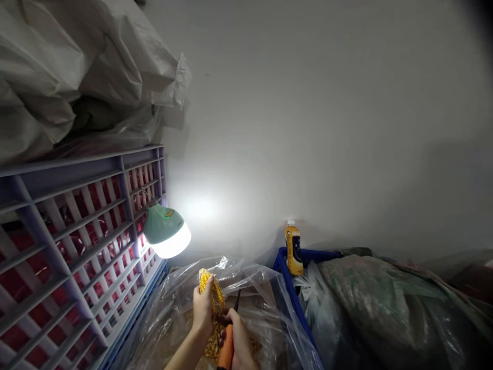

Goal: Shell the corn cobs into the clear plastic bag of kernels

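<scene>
My left hand (203, 308) is wrapped round a yellow corn cob (212, 290), holding it upright over a clear plastic bag (265, 308). My right hand (241, 341) grips an orange-handled tool (227, 352), its dark metal tip (238, 300) pointing up beside the cob. Loose yellow kernels (211, 347) lie in the bag below the hands.
A purple slatted crate (96, 231) stands at the left with grey sacks (69, 67) piled on top. A lit green lamp (166, 231) hangs from the crate. A blue crate (287, 277) at the right holds a yellow bottle (293, 249) and a large sack (385, 308).
</scene>
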Demonstrator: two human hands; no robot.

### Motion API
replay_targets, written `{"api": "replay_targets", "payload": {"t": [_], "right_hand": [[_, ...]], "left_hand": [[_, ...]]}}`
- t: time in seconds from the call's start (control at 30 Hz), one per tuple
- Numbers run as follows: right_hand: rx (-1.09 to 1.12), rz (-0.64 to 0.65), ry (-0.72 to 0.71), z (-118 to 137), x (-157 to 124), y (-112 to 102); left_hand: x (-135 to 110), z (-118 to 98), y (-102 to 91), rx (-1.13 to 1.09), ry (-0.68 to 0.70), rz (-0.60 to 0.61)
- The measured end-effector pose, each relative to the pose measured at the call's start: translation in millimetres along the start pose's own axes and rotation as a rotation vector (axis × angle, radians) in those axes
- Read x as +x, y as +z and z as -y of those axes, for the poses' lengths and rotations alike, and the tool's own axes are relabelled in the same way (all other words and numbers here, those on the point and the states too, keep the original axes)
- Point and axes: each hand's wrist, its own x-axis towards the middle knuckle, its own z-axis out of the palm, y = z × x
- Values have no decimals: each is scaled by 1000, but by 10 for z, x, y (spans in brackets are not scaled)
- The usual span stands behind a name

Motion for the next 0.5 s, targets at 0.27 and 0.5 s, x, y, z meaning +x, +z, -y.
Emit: {"api": "replay_targets", "payload": {"t": [0.27, 0.5], "right_hand": [[8, 74, 23, 145, -70, -18], [-42, 68, -26, 80, 34, -13]], "left_hand": [[-127, -104, 2, 95, 79, 99], [-93, -34, 30, 90, 121, 83]]}}
